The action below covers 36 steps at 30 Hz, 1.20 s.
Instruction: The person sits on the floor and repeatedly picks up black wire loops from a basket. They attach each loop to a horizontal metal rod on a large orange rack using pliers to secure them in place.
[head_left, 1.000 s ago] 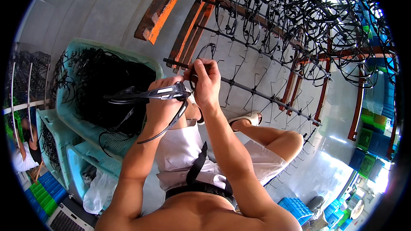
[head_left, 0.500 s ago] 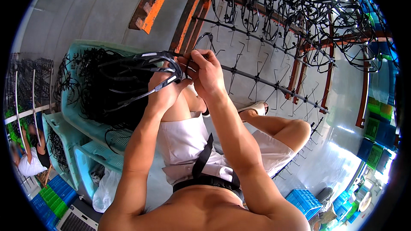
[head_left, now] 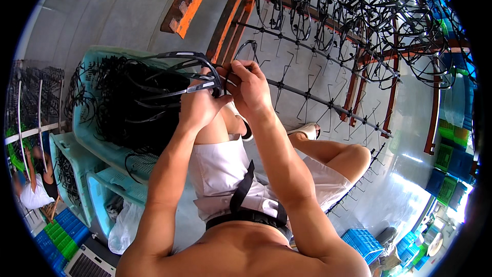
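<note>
My left hand (head_left: 199, 106) is closed around several black spectacle frames (head_left: 177, 92) with light stripes on their arms, which fan out to the left over a crate. Close beside it, my right hand (head_left: 251, 88) pinches a thin black part between thumb and fingers. A curved dark piece (head_left: 248, 44) rises above that hand; whether it belongs to a frame or to the rack is unclear. Just right of the right hand begins a metal rod (head_left: 307, 94) with bent wire hooks. Under the left hand's frames, a pale green crate (head_left: 110, 156) holds a heap of black frames (head_left: 120, 105).
An orange rack (head_left: 228, 25) stands ahead, with many black frames (head_left: 359, 20) hanging at upper right. More green crates (head_left: 72, 174) and a clear plastic bag (head_left: 125, 225) lie at left. A person (head_left: 38, 190) sits at far left. A blue basket (head_left: 362, 243) stands at lower right.
The bunch of frames in my left hand has tilted, its arms now lying flatter toward the left. My right hand has shifted only slightly and keeps its pinch.
</note>
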Each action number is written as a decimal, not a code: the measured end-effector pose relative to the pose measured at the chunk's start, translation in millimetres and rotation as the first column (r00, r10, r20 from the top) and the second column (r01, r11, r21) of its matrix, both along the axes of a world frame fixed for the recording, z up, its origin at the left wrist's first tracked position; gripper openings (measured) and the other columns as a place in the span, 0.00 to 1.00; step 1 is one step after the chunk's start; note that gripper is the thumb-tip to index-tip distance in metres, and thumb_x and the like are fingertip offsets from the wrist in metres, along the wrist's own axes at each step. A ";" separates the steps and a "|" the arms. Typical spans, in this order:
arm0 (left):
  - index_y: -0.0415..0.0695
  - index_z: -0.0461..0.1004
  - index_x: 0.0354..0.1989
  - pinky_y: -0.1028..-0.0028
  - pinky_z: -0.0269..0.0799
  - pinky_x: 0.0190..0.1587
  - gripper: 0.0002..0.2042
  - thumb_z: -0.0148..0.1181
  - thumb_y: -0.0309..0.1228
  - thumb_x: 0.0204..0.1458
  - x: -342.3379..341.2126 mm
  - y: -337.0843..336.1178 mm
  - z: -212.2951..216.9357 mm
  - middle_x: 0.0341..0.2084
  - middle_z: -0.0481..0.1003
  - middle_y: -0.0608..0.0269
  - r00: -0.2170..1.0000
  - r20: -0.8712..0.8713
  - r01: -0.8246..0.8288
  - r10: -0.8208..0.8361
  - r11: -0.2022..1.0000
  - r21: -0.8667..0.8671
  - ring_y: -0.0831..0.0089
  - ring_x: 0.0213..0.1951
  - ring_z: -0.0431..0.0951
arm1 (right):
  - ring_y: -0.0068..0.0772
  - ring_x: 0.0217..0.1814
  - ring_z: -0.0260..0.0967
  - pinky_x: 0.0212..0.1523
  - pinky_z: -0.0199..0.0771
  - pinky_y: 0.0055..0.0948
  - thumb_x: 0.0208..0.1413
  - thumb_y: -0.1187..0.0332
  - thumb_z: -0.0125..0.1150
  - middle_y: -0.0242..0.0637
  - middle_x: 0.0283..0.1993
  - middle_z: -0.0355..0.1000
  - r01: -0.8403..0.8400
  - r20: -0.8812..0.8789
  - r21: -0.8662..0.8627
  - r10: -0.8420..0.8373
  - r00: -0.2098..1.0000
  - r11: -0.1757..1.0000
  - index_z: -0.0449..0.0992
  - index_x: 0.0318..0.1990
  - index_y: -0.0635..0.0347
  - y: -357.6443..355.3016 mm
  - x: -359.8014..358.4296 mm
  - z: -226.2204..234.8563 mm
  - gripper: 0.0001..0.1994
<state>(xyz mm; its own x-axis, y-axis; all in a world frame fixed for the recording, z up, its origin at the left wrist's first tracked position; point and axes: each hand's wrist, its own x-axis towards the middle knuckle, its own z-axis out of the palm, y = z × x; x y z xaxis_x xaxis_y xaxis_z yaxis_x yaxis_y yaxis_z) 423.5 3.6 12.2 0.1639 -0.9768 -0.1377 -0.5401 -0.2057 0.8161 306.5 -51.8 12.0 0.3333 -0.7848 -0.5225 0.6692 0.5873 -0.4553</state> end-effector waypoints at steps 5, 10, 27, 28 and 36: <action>0.38 0.68 0.43 0.71 0.73 0.38 0.23 0.70 0.23 0.36 5.7 -2.2 -10.8 0.30 0.76 0.60 0.999 -0.012 0.030 -0.029 0.999 0.020 0.69 0.33 0.77 | 0.36 0.40 0.71 0.38 0.77 0.34 0.61 0.72 0.51 0.42 0.38 0.69 -0.033 -0.021 0.012 0.033 0.999 0.999 0.62 0.39 0.61 -1.5 -4.5 4.5 0.05; 0.40 0.69 0.43 0.66 0.72 0.36 0.23 0.70 0.28 0.37 7.0 -9.2 5.1 0.28 0.77 0.55 0.995 0.016 0.094 -0.097 0.988 0.125 0.60 0.31 0.78 | 0.37 0.38 0.72 0.40 0.75 0.37 0.61 0.72 0.51 0.42 0.37 0.70 -0.005 -0.024 0.026 0.006 1.000 1.000 0.64 0.38 0.62 -5.4 -3.9 0.7 0.04; 0.32 0.72 0.40 0.73 0.71 0.36 0.13 0.60 0.21 0.44 12.0 -16.7 -2.8 0.26 0.77 0.57 0.987 -0.037 0.162 -0.158 0.973 0.162 0.70 0.29 0.76 | 0.30 0.36 0.70 0.39 0.73 0.29 0.61 0.71 0.52 0.40 0.37 0.69 -0.020 -0.042 -0.181 0.013 0.999 0.983 0.61 0.46 0.65 -9.8 -3.9 -20.4 0.11; 0.33 0.72 0.42 0.74 0.71 0.36 0.14 0.60 0.20 0.44 14.6 -19.0 -6.1 0.27 0.76 0.59 0.978 -0.144 0.170 -0.149 0.975 0.147 0.72 0.29 0.75 | 0.29 0.36 0.70 0.40 0.73 0.28 0.61 0.71 0.52 0.40 0.37 0.68 -0.014 -0.030 -0.207 0.008 1.000 0.978 0.61 0.46 0.66 -9.5 -4.2 -21.0 0.11; 0.38 0.72 0.41 0.78 0.67 0.29 0.13 0.57 0.18 0.44 18.7 -36.6 11.1 0.25 0.73 0.68 0.842 -0.535 0.261 -0.073 0.922 0.285 0.80 0.26 0.71 | 0.27 0.34 0.69 0.36 0.72 0.26 0.60 0.72 0.53 0.37 0.35 0.68 0.021 -0.093 -0.243 -0.045 0.995 0.970 0.63 0.44 0.65 -19.1 5.6 -32.4 0.09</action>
